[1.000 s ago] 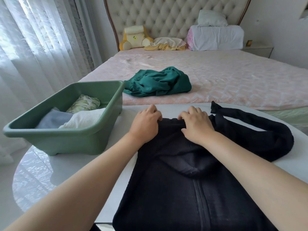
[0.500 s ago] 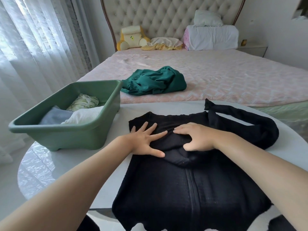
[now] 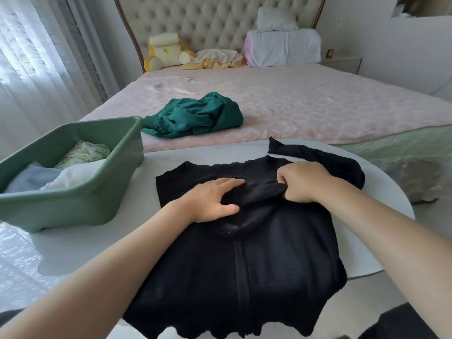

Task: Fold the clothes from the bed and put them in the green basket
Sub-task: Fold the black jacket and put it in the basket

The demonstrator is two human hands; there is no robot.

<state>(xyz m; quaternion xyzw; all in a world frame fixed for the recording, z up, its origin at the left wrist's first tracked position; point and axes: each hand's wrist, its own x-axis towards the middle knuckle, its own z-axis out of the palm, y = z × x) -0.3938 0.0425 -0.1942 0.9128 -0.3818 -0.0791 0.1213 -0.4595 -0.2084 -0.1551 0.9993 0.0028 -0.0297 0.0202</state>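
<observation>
While the black sweater (image 3: 244,260) lay spread on the white surface (image 3: 85,243), near the green basket (image 3: 73,209), folding looked barely begun; the sleeve on the right lay unfolded. Left hand (image 3: 212,200) flat, fingers straight, pressing the chest. Right hand (image 3: 302,182) curled, pinching fabric near the shoulder. Next move likely calls for drawing that sleeve across. Green garment (image 3: 195,117) lay crumpled on the bed (image 3: 330,106).
</observation>
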